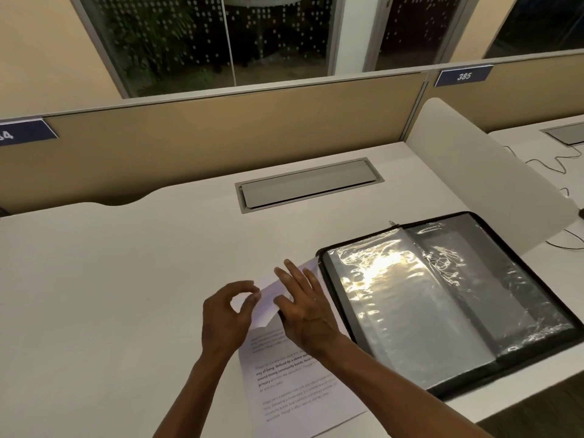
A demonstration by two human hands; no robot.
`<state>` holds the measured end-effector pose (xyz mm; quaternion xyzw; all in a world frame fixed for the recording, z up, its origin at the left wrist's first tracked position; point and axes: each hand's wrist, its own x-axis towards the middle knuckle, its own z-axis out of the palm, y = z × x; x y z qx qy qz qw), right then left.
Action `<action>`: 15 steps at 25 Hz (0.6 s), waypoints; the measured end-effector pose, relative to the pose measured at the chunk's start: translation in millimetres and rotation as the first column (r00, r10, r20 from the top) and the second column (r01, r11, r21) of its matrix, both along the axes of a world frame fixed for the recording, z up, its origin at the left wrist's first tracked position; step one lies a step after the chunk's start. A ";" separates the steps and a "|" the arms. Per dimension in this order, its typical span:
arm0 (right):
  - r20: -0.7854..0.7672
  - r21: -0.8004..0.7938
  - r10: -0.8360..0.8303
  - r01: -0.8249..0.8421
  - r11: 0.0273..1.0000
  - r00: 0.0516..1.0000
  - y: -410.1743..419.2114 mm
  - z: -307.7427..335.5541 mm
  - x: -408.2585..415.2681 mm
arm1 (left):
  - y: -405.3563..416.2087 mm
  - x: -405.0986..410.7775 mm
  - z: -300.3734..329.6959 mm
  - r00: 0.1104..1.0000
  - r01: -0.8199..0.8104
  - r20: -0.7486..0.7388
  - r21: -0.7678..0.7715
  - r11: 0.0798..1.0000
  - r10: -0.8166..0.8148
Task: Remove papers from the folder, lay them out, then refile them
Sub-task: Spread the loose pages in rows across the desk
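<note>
The desk (pixel 126 279) lies bare across its left half and far middle, open to a reaching hand; the open folder (pixel 442 295) fills the near right corner; printed papers (pixel 294 380) cover the near edge beside it; a flush cable hatch (pixel 309 184) sits toward the far edge; a white divider (pixel 474 172) walls the right edge.

We see warm, dim indoor light, strong glare on the folder's plastic sleeves (pixel 395 279), dark windows (pixel 221 36), soft blur throughout, and wide-angle bending at the edges.
</note>
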<state>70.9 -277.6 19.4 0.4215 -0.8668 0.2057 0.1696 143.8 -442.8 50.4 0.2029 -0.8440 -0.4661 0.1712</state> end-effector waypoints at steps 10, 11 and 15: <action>-0.113 -0.028 0.043 -0.047 0.999 0.993 6.4 -5.3 -3.3 | 5.9 16.2 9.2 0.997 0.057 0.028 0.372 0.926 -0.072; -0.149 -0.027 0.046 -0.050 0.998 0.988 7.5 -5.7 -3.2 | 1.5 9.1 3.5 0.997 0.000 0.066 0.390 0.921 -0.028; -0.212 -0.057 0.041 -0.054 0.997 0.976 8.4 -7.1 -1.9 | -23.9 -20.6 -43.1 0.955 -0.062 0.286 -0.075 0.995 0.081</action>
